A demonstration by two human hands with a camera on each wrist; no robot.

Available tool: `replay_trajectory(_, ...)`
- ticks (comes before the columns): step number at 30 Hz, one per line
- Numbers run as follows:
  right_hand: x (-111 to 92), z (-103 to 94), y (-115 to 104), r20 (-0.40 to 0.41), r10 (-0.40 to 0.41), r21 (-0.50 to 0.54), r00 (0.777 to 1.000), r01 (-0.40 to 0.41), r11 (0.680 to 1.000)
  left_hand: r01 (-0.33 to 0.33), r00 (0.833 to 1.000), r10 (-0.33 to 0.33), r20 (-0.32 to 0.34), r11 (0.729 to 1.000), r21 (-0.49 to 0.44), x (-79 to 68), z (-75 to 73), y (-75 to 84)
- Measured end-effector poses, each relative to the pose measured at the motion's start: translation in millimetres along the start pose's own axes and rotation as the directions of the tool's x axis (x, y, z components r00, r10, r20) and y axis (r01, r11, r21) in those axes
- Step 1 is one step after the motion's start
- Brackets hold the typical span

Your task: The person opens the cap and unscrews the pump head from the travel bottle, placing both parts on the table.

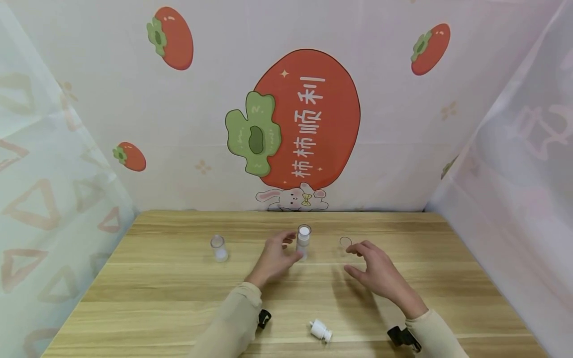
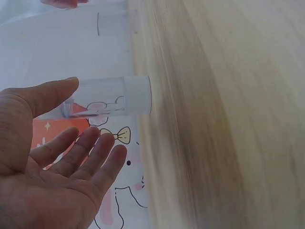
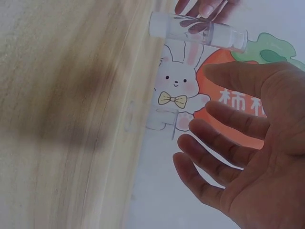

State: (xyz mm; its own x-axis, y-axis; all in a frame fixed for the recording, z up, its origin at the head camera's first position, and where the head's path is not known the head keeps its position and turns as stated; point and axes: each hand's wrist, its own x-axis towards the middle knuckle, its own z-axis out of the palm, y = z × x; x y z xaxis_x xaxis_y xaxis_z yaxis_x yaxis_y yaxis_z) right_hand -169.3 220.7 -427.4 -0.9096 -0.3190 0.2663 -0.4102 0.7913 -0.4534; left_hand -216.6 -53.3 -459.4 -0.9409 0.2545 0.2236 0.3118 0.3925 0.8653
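A clear pump bottle (image 1: 303, 239) with a white base stands upright at the back middle, a transparent cap over its white top. Beside it is my left hand (image 1: 275, 255), loosely spread; the thumb (image 2: 57, 93) overlaps the bottle in the left wrist view while the other fingers are apart from it. My right hand (image 1: 379, 271) hovers over the table with relaxed fingers and holds nothing. Just beyond its fingertips stands a clear cap (image 3: 164, 117), its rim showing as a thin dark ring. Nearer the front, a white pump head (image 1: 320, 330) lies on its side.
Another clear bottle (image 1: 219, 249), with a white base and no pump in it, stands on the left of the wooden table (image 1: 156, 288). A white printed backdrop (image 1: 385, 174) rises at the table's back edge, with sheets along both sides.
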Motion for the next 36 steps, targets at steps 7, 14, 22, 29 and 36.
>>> replay_trajectory(7, -2.2, 0.6, 3.1, 0.004, 0.000, 0.003, 1.000, 0.000, 1.000, 0.020, 1.000, -0.020, -0.001, 1.000, -0.004, 4.4, 8.3, 0.2)
replay_trajectory(14, -5.3, 4.2, 5.3, 0.031, 0.005, 0.019, 1.000, -0.006, 1.000, 0.053, 0.998, -0.054, -0.014, 0.998, -0.032, 6.0, 12.7, -0.2)
replay_trajectory(22, -6.4, 5.7, 6.5, 0.035, -0.009, 0.032, 0.999, 0.008, 0.999, 0.070, 0.997, -0.071, -0.026, 0.996, -0.048, 5.8, 14.1, 0.8)
replay_trajectory(29, -6.1, 5.6, 5.0, 0.047, -0.007, 0.042, 0.999, 0.005, 0.999, 0.060, 0.998, -0.062, -0.027, 0.996, -0.061, 6.8, 15.5, 0.5)
replay_trajectory(36, -5.4, 6.0, 4.4, 0.046, -0.009, 0.042, 0.999, 0.007, 0.999, 0.061, 0.998, -0.063, -0.032, 0.997, -0.051, 5.5, 15.0, 1.1)
